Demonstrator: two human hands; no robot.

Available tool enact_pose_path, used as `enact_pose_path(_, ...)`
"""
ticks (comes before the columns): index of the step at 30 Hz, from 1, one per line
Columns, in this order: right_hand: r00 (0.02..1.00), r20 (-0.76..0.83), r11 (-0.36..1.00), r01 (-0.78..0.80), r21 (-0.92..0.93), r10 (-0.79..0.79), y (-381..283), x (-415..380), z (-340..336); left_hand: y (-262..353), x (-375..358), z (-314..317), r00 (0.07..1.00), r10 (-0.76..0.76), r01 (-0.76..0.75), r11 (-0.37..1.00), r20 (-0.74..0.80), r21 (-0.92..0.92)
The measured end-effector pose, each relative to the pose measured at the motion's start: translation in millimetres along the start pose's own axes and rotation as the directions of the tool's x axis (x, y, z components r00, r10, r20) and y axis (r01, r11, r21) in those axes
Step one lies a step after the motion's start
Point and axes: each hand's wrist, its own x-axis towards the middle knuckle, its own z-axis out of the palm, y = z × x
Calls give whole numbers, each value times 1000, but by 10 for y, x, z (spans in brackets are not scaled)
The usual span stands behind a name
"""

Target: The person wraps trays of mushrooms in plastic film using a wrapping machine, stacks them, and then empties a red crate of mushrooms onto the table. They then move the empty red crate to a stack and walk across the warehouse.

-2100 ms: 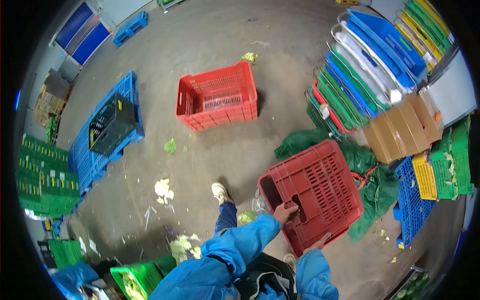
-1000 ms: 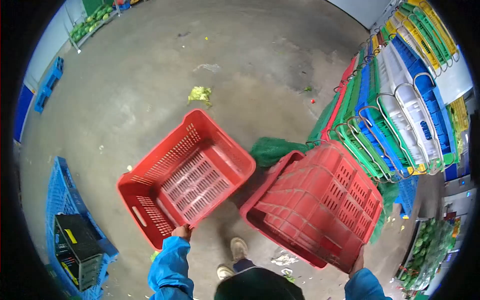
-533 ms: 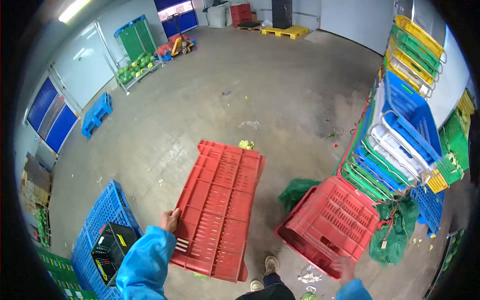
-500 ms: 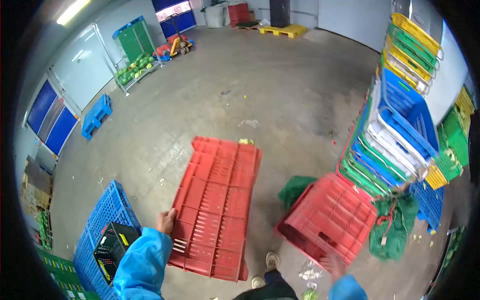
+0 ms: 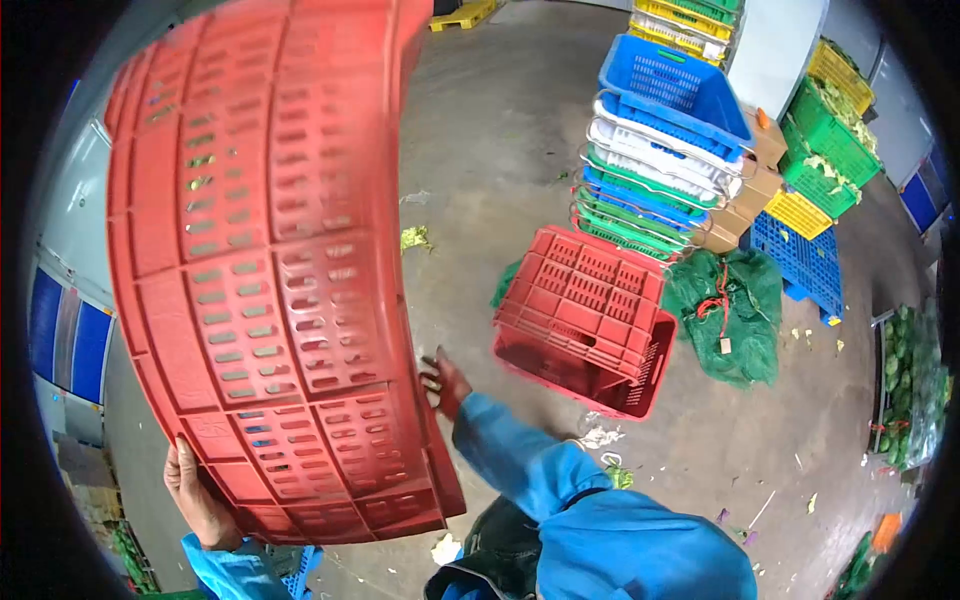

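Observation:
A large red plastic crate is raised close before me, its slotted base towards the camera. My left hand grips its lower left edge, fingers partly hidden behind it. Beside the crate's right edge is my right hand, fingers apart and fingertips right at the rim. Further right on the floor, a second red crate lies tilted, base up, over another red crate, whose open end shows below it.
Nested blue, white and green crates rise behind the floor crates. A green mesh bag lies to their right. Beyond it are a blue pallet and green crates with leafy scraps. Vegetable bits litter the floor.
The crate in my left hand has come up closer and fills the left of the view. My right hand has left the floor crate and moved left to the raised one. The view has turned right.

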Motion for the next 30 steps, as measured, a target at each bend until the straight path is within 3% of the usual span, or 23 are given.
enact_pose_path(3, 917, -75, 909, 397, 125, -391, -695, -568, -327, 84, -156, 410, 999, 27, -24, 986, 19, -162)
enact_pose_path(4, 889, -15, 883, 455, 116, -457, -945, -416, -791, 71, -216, 630, 999, 29, -23, 969, 23, -244)
enact_pose_path(6, 757, 12, 754, 649, 97, -653, -1673, -1715, -635, 53, -415, 1307, 990, -82, 130, 845, 114, -519)
enact_pose_path(8, 724, -53, 726, 688, -2, -687, -2232, -1963, -1540, -435, -508, 1534, 988, -107, 148, 843, 108, -517)
enact_pose_path(9, 401, -179, 439, 829, -345, -898, -2400, -2606, -1234, -698, -629, 1706, 971, -122, 216, 809, 204, -546)
enact_pose_path(10, 432, -201, 475, 773, -419, -879, -2680, -2742, -1727, -814, -838, 2095, 966, -162, 253, 742, 201, -621)
enact_pose_path(11, 527, -144, 542, 771, -334, -838, -2847, -3004, -1961, -1223, -1010, 2339, 974, -156, 225, 774, 165, -592)
enact_pose_path(12, 613, -70, 608, 752, -255, -787, -3033, -3230, -2160, -1546, -1212, 2643, 933, -260, 359, 706, 248, -611)
enact_pose_path(13, 576, -105, 578, 760, -297, -811, -3191, -3346, -2477, -1852, -1482, 2982, 935, -236, 355, 651, 265, -672)
enact_pose_path(14, 540, -132, 549, 762, -343, -831, -3304, -3396, -2797, -1915, -1723, 3344, 839, -373, 539, 468, 397, -700)
enact_pose_path(15, 554, -109, 553, 754, -354, -825, -3384, -3385, -3045, -2222, -1992, 3663, 801, -479, 568, 415, 359, -711)
enact_pose_path(16, 484, -118, 487, 774, -404, -867, -3406, -3339, -3300, -2659, -2295, 3912, 746, -583, 593, 362, 321, -720)
enact_pose_path(18, 309, -210, 374, 742, -556, -927, -3390, -3044, -3910, -3397, -3023, 4174, 720, -686, 649, 613, 103, -451)
enact_pose_path(19, 237, -147, 274, 706, -653, -960, -3390, -2941, -3994, -3577, -3343, 4172, 710, -701, 646, 608, 69, -461)
enact_pose_path(20, 168, -71, 166, 658, -735, -983, -3393, -2840, -4030, -3702, -3643, 4172, 537, -841, 791, 476, 64, -384)
enact_pose_path(21, 204, -70, 188, 650, -736, -976, -3377, -2715, -4163, -3725, -3874, 4163, 335, -941, 902, 306, 46, -304)
enact_pose_path(22, 255, -56, 170, 455, -874, -965, -3252, -2528, -4365, -3439, -3789, 4224, 339, -927, 868, 241, 162, -434)
enact_pose_path(23, 295, -25, 104, 259, -960, -955, -3202, -2253, -4490, -3288, -3647, 4272, 404, -905, 824, 299, 130, -481)
enact_pose_path(24, 366, -77, 224, 378, -898, -928, -3131, -2053, -4755, -3219, -3439, 4366, 482, -870, 763, 361, 100, -537)
enact_pose_path(25, 447, -116, 345, 473, -810, -887, -2979, -1899, -5195, -3252, -3187, 4466, 538, -833, 783, 437, 130, -443)
enact_pose_path(27, 601, -192, 511, 420, -750, -776, -2807, -1523, -6173, -3335, -2992, 4595, 590, -794, 778, 508, 149, -371)
enact_pose_path(29, 666, -504, 806, 265, -529, -550, -2755, -2144, -4910, -3398, -2954, 4648, 774, -632, 609, 758, -35, -234)
enact_pose_path(30, 669, -500, 802, 256, -541, -550, -2761, -2009, -5063, -3426, -2966, 4670, 843, -527, 511, 847, -108, -143)
